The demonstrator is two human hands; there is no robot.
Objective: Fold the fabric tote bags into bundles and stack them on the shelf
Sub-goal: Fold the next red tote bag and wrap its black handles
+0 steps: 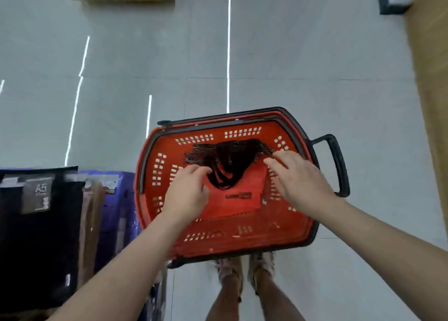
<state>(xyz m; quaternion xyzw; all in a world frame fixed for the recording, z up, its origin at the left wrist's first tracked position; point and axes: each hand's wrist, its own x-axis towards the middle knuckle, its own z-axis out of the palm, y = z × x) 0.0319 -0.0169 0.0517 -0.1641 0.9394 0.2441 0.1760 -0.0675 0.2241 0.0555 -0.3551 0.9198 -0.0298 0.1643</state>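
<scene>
A red shopping basket [288,226] with a black rim stands on the floor in front of my feet. Inside it lies a stack of red fabric tote bags [238,194] with black printed lettering; their black handles [232,156] fan out toward the far side. My left hand [188,194] reaches into the basket and its fingers curl at the left edge of the bags by the handles. My right hand [299,177] hovers over the bags' right edge with fingers bent; whether it touches the fabric is unclear.
The basket's black side handle [335,163] sticks out to the right. On the left hang black and purple packaged goods [40,226] on a display. Grey tiled floor [291,54] lies ahead, with a wooden fixture [429,102] along the right edge.
</scene>
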